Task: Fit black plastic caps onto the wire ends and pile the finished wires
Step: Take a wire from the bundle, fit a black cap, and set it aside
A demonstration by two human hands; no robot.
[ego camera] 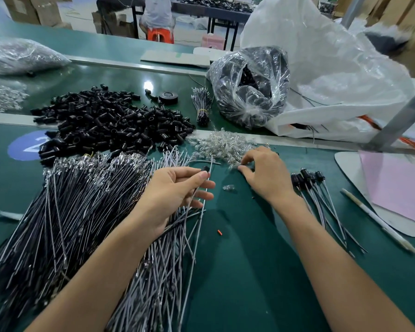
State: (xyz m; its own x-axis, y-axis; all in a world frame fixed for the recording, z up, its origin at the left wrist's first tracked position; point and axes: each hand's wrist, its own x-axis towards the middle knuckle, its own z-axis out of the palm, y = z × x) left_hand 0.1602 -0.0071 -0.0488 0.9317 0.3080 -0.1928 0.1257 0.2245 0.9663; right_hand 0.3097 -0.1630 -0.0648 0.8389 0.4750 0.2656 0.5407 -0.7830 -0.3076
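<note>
My left hand (pixel 175 195) pinches a grey wire (pixel 200 219) with a black cap (pixel 205 169) at its upper end, held between thumb and fingers. My right hand (pixel 266 174) reaches into the heap of small clear bulbs (pixel 222 144), its fingertips curled on a small piece there. A big heap of loose black caps (pixel 110 123) lies at the back left. Uncapped wires (pixel 77 212) fan out under my left arm. A small pile of capped wires (pixel 321 192) lies to the right of my right wrist.
One clear bulb (pixel 228 187) lies between my hands. A white pen (pixel 379 221) and pink paper (pixel 398 185) on a white board sit at right. Bagged black parts (pixel 249 87), a tape roll (pixel 168 97) and a tied wire bundle (pixel 201 104) stand behind.
</note>
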